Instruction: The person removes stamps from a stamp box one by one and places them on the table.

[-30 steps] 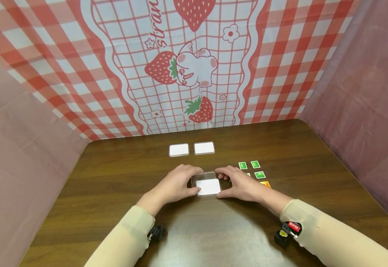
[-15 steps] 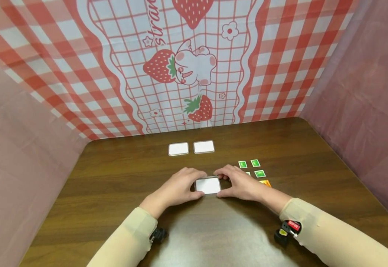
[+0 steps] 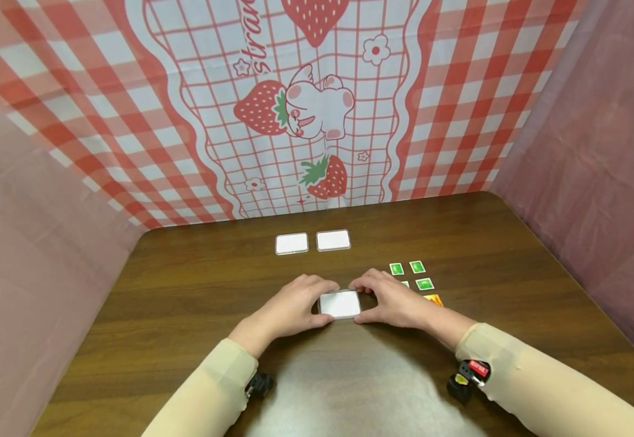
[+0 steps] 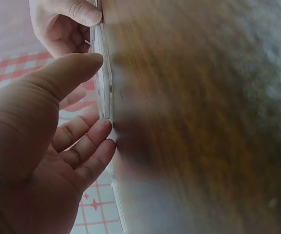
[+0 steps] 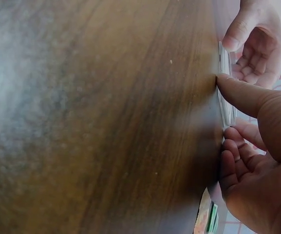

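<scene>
A flat clear plastic case (image 3: 340,304) with a white insert lies on the wooden table between both hands. At its left end my left hand (image 3: 293,304) holds it, thumb on the near edge and fingers at the far edge. My right hand (image 3: 392,301) holds the right end in the same way. In the left wrist view the case's layered clear side (image 4: 106,95) shows edge-on beside the thumb. The right wrist view also has the case (image 5: 225,109) edge-on, low against the tabletop, with fingertips at its corner.
Two similar clear cases with white inserts, a left one (image 3: 292,243) and a right one (image 3: 333,240), lie farther back. Small green picture squares (image 3: 417,267) and an orange one (image 3: 434,300) lie right of my right hand. A checked strawberry cloth (image 3: 448,109) hangs behind the table.
The clear cover, which stuck out past the white insert's far side, now sits lined up over it. My left hand moved slightly right with it; the right hand stayed in place.
</scene>
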A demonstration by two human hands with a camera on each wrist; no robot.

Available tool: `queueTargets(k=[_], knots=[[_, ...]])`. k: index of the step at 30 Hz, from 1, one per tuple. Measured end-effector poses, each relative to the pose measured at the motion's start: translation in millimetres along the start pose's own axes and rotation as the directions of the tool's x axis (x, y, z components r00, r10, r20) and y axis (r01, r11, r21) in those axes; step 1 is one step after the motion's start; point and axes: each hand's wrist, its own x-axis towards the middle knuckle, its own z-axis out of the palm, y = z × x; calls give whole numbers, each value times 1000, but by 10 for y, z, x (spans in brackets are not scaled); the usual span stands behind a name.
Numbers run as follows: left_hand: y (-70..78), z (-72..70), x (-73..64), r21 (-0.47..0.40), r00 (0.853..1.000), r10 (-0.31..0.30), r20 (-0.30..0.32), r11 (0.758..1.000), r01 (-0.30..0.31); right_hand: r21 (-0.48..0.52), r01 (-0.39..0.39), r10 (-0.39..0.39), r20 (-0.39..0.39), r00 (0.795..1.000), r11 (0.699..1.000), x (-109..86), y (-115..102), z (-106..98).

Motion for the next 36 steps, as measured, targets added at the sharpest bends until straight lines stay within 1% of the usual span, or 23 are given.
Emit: queueTargets(k=[6,20,29,36], knots=[[-5,2,-2,11,1000,10,-4,1000,-10,-6,-8,8,10,1000,1000,3,3,-5],[-11,-3,4,14,1000,11,3,1000,-11,-10,-40,40,19,999,999,12,6,-21],[-25,-3,6,22,1000,16,11,1000,-16,-22,-19,19,7,1000,1000,27,9,-13],[-13,-22,16,59,1000,6,21,998,-7,-35,-23,23,3,1000,999,23,-26,-12]])
